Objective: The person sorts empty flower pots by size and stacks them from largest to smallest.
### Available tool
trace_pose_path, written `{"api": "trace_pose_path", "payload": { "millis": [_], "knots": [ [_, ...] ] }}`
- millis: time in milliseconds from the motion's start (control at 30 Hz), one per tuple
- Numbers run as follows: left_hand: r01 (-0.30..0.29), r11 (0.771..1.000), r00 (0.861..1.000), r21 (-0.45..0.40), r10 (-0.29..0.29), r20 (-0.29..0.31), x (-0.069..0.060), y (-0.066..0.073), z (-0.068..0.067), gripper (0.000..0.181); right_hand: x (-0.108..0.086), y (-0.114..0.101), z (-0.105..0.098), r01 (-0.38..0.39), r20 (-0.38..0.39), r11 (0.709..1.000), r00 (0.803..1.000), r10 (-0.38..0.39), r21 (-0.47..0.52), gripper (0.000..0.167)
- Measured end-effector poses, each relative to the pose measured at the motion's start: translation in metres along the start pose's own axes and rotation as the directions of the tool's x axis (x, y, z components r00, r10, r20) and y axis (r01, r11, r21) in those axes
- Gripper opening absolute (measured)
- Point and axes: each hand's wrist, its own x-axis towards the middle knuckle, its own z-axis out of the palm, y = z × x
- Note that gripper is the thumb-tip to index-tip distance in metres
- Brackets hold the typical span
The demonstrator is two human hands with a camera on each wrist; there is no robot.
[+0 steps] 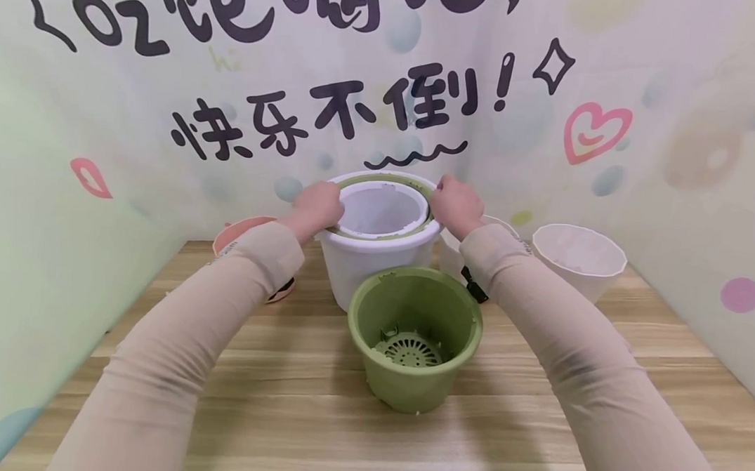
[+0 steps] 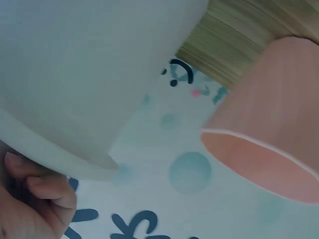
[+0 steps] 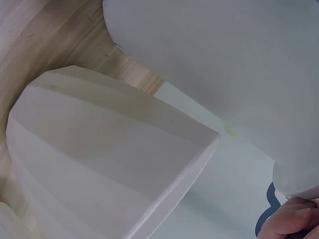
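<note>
A large white flowerpot (image 1: 376, 263) stands at the back of the table with a green flowerpot (image 1: 420, 186) nested inside it. A smaller white pot (image 1: 385, 208) sits within the green one. My left hand (image 1: 318, 205) grips the nested green pot's rim at the left, and my right hand (image 1: 457, 205) grips it at the right. Some fingertips are hidden behind the rims. Both wrist views show curled fingers close to the big pot's rim. In front of the stack, a second green flowerpot (image 1: 402, 388) with a slotted bottom stands upright, apart from both hands.
A coral pot (image 2: 269, 99) stands left of the stack, partly behind my left sleeve. To the right are a faceted white pot (image 3: 99, 144) and another white pot (image 1: 575, 255). A black object (image 1: 474, 285) shows beside my right sleeve. A printed cloth hangs behind the wooden table (image 1: 282, 386).
</note>
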Motion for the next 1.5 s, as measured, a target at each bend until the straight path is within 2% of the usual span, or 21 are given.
{"api": "trace_pose_path", "payload": {
  "millis": [67, 167, 200, 400, 500, 567, 633, 700, 767, 833, 933, 967, 1033, 1100, 1133, 1200, 1300, 1333, 1500],
  "knots": [
    [0.002, 0.998, 0.996, -0.068, -0.008, -0.087, -0.002, -0.008, -0.001, 0.021, 0.000, 0.001, 0.000, -0.004, 0.002, 1.000, 1.000, 0.004, -0.008, 0.031],
    [0.026, 0.996, 0.981, -0.088, -0.043, -0.191, -0.004, -0.017, 0.000, 0.024, -0.001, 0.002, -0.001, -0.012, 0.002, 1.000, 1.000, 0.012, -0.017, 0.032],
    [0.043, 0.996, 0.978, -0.076, -0.058, -0.202, -0.004, -0.019, 0.001, 0.025, -0.001, 0.002, -0.001, -0.012, 0.005, 1.000, 1.000, 0.013, -0.019, 0.032],
    [0.139, 0.990, 0.984, 0.037, -0.134, -0.121, -0.001, -0.021, 0.012, 0.031, -0.002, 0.003, 0.000, -0.011, 0.026, 1.000, 1.000, 0.011, -0.020, 0.034],
    [0.188, 0.982, 0.978, 0.026, -0.185, -0.094, -0.002, -0.021, 0.015, 0.033, -0.002, 0.007, -0.001, 0.061, 0.059, 0.998, 0.996, -0.059, -0.021, 0.033],
    [0.203, 0.979, 0.976, 0.013, -0.201, -0.085, -0.003, -0.023, 0.016, 0.035, -0.002, 0.011, -0.005, 0.117, 0.132, 0.993, 0.984, -0.119, 0.022, 0.031],
    [0.195, 0.981, 0.978, -0.001, -0.194, -0.076, -0.004, -0.024, 0.017, 0.037, -0.007, 0.015, -0.011, 0.156, 0.219, 0.984, 0.960, -0.171, 0.083, 0.032],
    [0.180, 0.983, 0.981, -0.020, -0.181, -0.071, -0.005, -0.024, 0.018, 0.039, -0.018, 0.019, -0.019, 0.178, 0.284, 0.975, 0.936, -0.209, 0.130, 0.036],
    [0.170, 0.985, 0.982, -0.032, -0.172, -0.077, -0.005, -0.025, 0.019, 0.042, -0.036, 0.021, -0.026, 0.237, 0.298, 0.965, 0.918, -0.261, 0.113, 0.043],
    [0.168, 0.985, 0.982, -0.043, -0.171, -0.080, -0.005, -0.026, 0.019, 0.042, -0.057, 0.022, -0.028, 0.346, 0.262, 0.938, 0.903, -0.339, 0.022, 0.049],
    [0.164, 0.985, 0.982, -0.062, -0.168, -0.085, -0.006, -0.028, 0.018, 0.043, -0.093, 0.029, -0.024, 0.485, 0.191, 0.861, 0.870, -0.455, -0.156, 0.049],
    [0.162, 0.984, 0.982, -0.068, -0.168, -0.087, -0.006, -0.028, 0.017, 0.043, -0.103, 0.032, -0.022, 0.508, 0.165, 0.839, 0.860, -0.482, -0.195, 0.048],
    [0.154, 0.985, 0.983, -0.081, -0.161, -0.092, -0.006, -0.029, 0.017, 0.043, -0.119, 0.039, -0.017, 0.514, 0.134, 0.823, 0.858, -0.496, -0.242, 0.045],
    [0.146, 0.984, 0.983, -0.100, -0.156, -0.097, -0.006, -0.029, 0.017, 0.043, -0.128, 0.046, -0.012, 0.497, 0.132, 0.841, 0.867, -0.480, -0.213, 0.042],
    [0.142, 0.984, 0.983, -0.111, -0.153, -0.098, -0.006, -0.029, 0.017, 0.042, -0.131, 0.048, -0.009, 0.486, 0.159, 0.858, 0.872, -0.463, -0.167, 0.042],
    [0.142, 0.980, 0.984, -0.136, -0.155, -0.092, -0.006, -0.030, 0.017, 0.042, -0.134, 0.053, -0.004, 0.460, 0.224, 0.886, 0.871, -0.437, -0.062, 0.046],
    [0.150, 0.973, 0.983, -0.174, -0.165, -0.075, -0.008, -0.030, 0.017, 0.040, -0.134, 0.058, 0.003, 0.388, 0.325, 0.916, 0.857, -0.400, 0.103, 0.055],
    [0.151, 0.971, 0.984, -0.183, -0.166, -0.070, -0.008, -0.031, 0.017, 0.040, -0.133, 0.059, 0.005, 0.365, 0.347, 0.920, 0.852, -0.391, 0.142, 0.058],
    [0.150, 0.968, 0.984, -0.200, -0.166, -0.063, -0.011, -0.031, 0.017, 0.037, -0.129, 0.064, 0.006, 0.328, 0.366, 0.914, 0.841, -0.398, 0.240, 0.057]
  ]
}}
